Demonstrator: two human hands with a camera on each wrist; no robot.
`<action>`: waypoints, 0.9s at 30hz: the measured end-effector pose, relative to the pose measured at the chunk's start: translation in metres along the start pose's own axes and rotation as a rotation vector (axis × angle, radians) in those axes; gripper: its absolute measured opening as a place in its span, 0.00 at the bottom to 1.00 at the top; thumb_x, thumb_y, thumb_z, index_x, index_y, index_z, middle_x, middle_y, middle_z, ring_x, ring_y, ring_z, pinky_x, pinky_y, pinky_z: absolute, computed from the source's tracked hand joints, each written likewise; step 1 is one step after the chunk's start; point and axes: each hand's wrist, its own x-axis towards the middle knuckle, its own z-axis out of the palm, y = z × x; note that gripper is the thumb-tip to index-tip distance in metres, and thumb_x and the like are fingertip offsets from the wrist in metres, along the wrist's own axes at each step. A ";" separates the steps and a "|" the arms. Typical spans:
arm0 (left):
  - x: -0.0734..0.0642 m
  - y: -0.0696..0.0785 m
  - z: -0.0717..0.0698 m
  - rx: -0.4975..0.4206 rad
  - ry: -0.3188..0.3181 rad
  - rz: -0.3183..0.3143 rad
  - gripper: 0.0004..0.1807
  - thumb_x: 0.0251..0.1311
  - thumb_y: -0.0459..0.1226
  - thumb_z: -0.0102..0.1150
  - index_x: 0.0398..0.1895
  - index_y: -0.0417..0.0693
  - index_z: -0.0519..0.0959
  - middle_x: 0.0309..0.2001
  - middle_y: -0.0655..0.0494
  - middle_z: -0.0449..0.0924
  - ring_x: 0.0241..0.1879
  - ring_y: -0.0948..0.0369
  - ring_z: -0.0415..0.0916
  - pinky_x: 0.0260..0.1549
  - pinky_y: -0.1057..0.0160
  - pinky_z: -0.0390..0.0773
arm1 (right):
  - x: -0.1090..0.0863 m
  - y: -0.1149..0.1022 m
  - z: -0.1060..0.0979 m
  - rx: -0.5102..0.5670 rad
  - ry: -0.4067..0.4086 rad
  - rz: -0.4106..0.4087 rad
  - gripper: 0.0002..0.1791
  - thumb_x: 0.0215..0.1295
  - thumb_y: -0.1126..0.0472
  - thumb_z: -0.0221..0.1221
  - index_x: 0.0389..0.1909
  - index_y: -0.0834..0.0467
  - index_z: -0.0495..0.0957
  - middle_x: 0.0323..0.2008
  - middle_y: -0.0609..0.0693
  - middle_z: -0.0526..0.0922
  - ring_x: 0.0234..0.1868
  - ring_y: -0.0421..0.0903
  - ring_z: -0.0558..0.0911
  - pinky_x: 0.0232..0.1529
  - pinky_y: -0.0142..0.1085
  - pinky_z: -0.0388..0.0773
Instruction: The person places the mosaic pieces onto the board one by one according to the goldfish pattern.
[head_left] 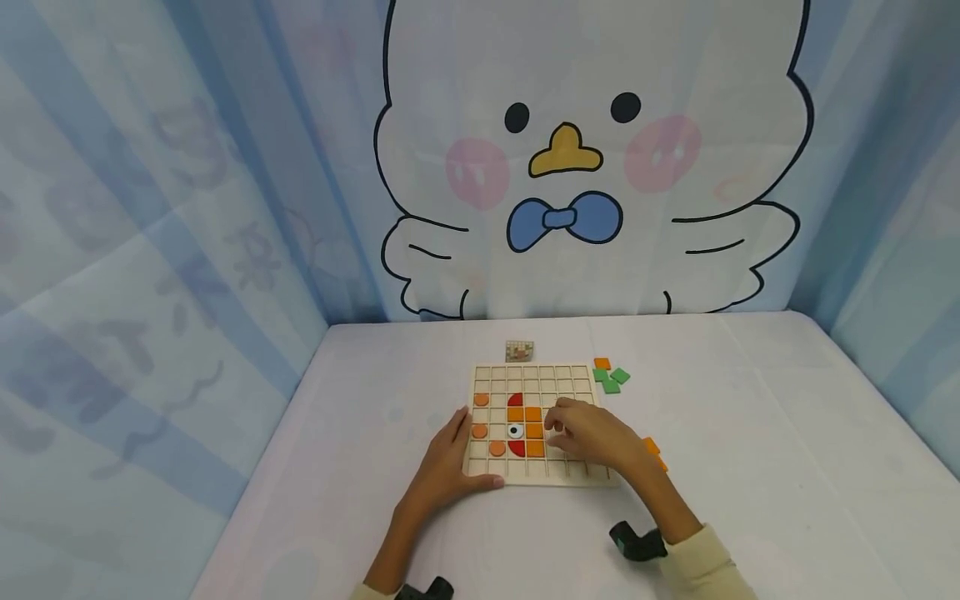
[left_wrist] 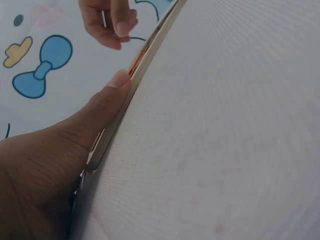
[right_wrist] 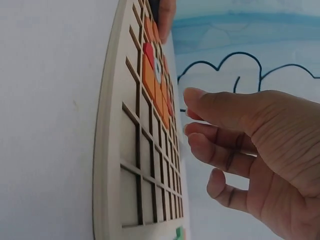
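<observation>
- Left hand (head_left: 446,471): fingers and thumb apart, touching the gridded board (head_left: 540,471) on the worktop (head_left: 375,417).
- Right hand (head_left: 588,429): bent fingers above the board, beside orange tiles (head_left: 534,431); cannot tell whether they pinch anything.

Pale blue walls (head_left: 150,250), probably fabric, with a cartoon bird (head_left: 573,182) behind a white table (head_left: 787,417)

Cream sleeves (head_left: 701,560) show beside black wrist cameras (head_left: 636,543).
</observation>
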 end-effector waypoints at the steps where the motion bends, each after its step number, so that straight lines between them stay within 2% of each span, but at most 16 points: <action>1: 0.000 0.000 0.000 -0.001 -0.002 -0.003 0.67 0.40 0.69 0.68 0.78 0.45 0.49 0.79 0.49 0.44 0.75 0.47 0.50 0.70 0.45 0.59 | -0.003 0.003 -0.003 0.008 0.007 0.006 0.09 0.59 0.58 0.68 0.40 0.55 0.84 0.36 0.43 0.80 0.33 0.38 0.74 0.39 0.32 0.79; 12: -0.002 0.002 -0.001 0.003 0.002 -0.013 0.67 0.39 0.69 0.68 0.78 0.46 0.49 0.79 0.49 0.44 0.75 0.47 0.50 0.71 0.45 0.59 | -0.029 0.043 -0.028 0.046 0.055 0.044 0.10 0.61 0.61 0.66 0.42 0.59 0.81 0.32 0.43 0.79 0.34 0.38 0.75 0.33 0.29 0.76; 21: -0.001 0.001 0.001 -0.004 0.008 -0.009 0.67 0.39 0.69 0.68 0.77 0.44 0.50 0.78 0.47 0.46 0.75 0.47 0.51 0.70 0.44 0.60 | -0.046 0.063 -0.037 0.080 0.018 0.175 0.10 0.59 0.61 0.67 0.41 0.58 0.81 0.33 0.46 0.79 0.35 0.41 0.75 0.36 0.31 0.80; 27: -0.001 0.003 -0.001 -0.006 -0.004 -0.007 0.67 0.39 0.68 0.69 0.77 0.43 0.50 0.78 0.46 0.45 0.75 0.46 0.50 0.70 0.44 0.59 | -0.057 0.075 -0.038 0.106 0.002 0.208 0.08 0.59 0.64 0.66 0.40 0.59 0.82 0.36 0.48 0.79 0.36 0.43 0.75 0.36 0.31 0.81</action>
